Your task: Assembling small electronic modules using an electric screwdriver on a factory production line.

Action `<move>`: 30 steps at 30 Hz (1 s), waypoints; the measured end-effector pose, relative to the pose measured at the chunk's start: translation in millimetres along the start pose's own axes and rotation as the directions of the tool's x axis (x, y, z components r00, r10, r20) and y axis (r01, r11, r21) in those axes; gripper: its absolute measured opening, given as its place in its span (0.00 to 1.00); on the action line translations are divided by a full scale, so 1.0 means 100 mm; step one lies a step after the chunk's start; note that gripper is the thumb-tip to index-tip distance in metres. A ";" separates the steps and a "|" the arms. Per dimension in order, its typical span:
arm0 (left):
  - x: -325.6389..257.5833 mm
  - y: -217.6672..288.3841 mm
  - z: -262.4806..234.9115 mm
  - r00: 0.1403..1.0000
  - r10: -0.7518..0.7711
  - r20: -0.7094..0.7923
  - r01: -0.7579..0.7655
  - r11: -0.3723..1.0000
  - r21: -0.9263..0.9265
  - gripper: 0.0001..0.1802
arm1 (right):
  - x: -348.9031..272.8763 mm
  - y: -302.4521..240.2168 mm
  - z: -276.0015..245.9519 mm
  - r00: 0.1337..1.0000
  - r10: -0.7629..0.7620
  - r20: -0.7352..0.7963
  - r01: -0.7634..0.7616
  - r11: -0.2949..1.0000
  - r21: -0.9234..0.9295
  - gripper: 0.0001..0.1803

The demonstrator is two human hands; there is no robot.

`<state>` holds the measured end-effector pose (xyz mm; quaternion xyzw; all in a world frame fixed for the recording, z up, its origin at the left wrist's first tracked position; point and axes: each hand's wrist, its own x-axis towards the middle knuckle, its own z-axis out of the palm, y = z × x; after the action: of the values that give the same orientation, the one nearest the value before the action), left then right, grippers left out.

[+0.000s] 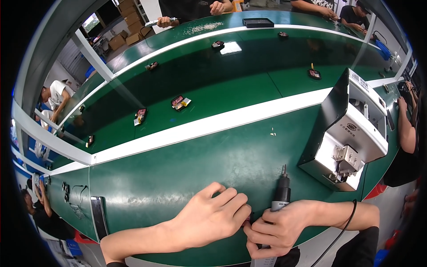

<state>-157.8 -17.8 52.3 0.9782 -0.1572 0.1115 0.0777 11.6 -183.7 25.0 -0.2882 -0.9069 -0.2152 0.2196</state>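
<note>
right hand [276, 229] gripping an electric screwdriver [281, 193], left hand [216, 213] curled beside it, its grip impossible to tell

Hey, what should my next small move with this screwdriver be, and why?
Perhaps tip the electric screwdriver in your right hand toward the small, mostly hidden part between your hands: its bit points away from that part, while your left hand is right beside it.

Single fisheye view from person's head, facing down and forward over near bench [178, 164]. Left hand [216, 211] and right hand [278, 227] close; green belt [240, 86] beyond; far bench [155, 39] most distant. Straight edges bow.
</note>
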 end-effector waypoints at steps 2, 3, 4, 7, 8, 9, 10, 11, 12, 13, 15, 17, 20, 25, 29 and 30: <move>-0.01 0.00 0.04 0.999 0.028 -0.027 -0.027 0.999 0.037 0.08 | -0.01 -0.02 0.02 1.000 0.004 -0.001 -0.004 1.000 -0.003 0.05; -0.01 -0.01 0.06 0.997 0.054 -0.057 -0.049 0.996 0.074 0.08 | -0.03 -0.06 0.04 1.000 0.022 -0.011 -0.022 1.000 -0.002 0.05; -0.02 -0.01 0.07 0.997 0.057 -0.053 -0.053 0.996 0.075 0.08 | -0.05 -0.07 0.06 0.999 0.040 -0.021 -0.040 0.999 -0.001 0.05; -0.02 -0.02 0.08 0.993 0.093 -0.076 -0.084 0.990 0.115 0.07 | 0.00 -0.02 0.01 1.000 0.024 -0.006 -0.024 1.000 -0.012 0.05; -0.02 -0.01 0.08 0.993 0.091 -0.076 -0.082 0.990 0.115 0.07 | -0.01 -0.02 0.00 1.000 0.025 -0.009 -0.025 1.000 -0.012 0.05; -0.02 -0.01 0.08 0.993 0.089 -0.075 -0.080 0.990 0.115 0.07 | -0.01 -0.02 0.00 1.000 0.030 -0.005 -0.030 1.000 -0.009 0.05; -0.02 0.00 0.09 0.993 0.089 -0.072 -0.081 0.990 0.116 0.07 | -0.01 -0.02 0.00 0.999 0.035 -0.001 -0.035 0.999 -0.005 0.05; -0.03 0.00 0.08 0.994 0.076 -0.074 -0.068 0.991 0.112 0.07 | -0.02 -0.03 0.01 0.999 0.036 -0.007 -0.036 0.999 -0.007 0.05; -0.04 0.01 0.08 0.995 0.063 -0.076 -0.055 0.993 0.109 0.07 | -0.02 -0.03 0.02 0.999 0.033 -0.008 -0.034 0.999 -0.016 0.05; -0.05 0.02 0.08 0.995 0.065 -0.072 -0.056 0.992 0.111 0.07 | -0.02 -0.04 0.03 0.999 0.031 -0.009 -0.031 0.999 -0.026 0.06; -0.04 0.04 0.11 0.993 0.065 -0.096 -0.050 0.987 0.150 0.08 | -0.03 -0.04 0.03 0.999 0.034 -0.011 -0.034 0.999 -0.029 0.06; -0.02 0.05 0.11 0.992 0.073 -0.099 -0.057 0.986 0.157 0.09 | -0.03 -0.04 0.03 0.999 0.039 -0.011 -0.039 0.999 -0.032 0.06; 0.00 0.02 0.11 0.991 0.089 -0.098 -0.073 0.985 0.155 0.09 | -0.05 -0.05 0.02 0.999 0.047 0.005 -0.047 0.999 0.025 0.05; 0.00 0.05 0.04 0.996 0.082 -0.047 -0.073 0.984 0.160 0.08 | -0.02 -0.05 0.00 0.991 0.089 -0.100 -0.086 0.996 0.038 0.10; 0.04 0.01 0.07 0.997 0.075 -0.007 -0.074 0.992 0.099 0.09 | -0.06 -0.05 0.01 0.991 0.094 -0.093 -0.091 0.995 0.040 0.11; 0.04 0.01 0.07 0.998 0.066 0.007 -0.066 0.996 0.067 0.09 | -0.06 -0.06 0.01 0.992 0.088 -0.096 -0.085 0.996 0.031 0.11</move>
<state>-153.1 -21.3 46.8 0.9748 -0.1857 0.1171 0.0409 12.2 -189.8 19.5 -0.3134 -0.8846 -0.2072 0.2765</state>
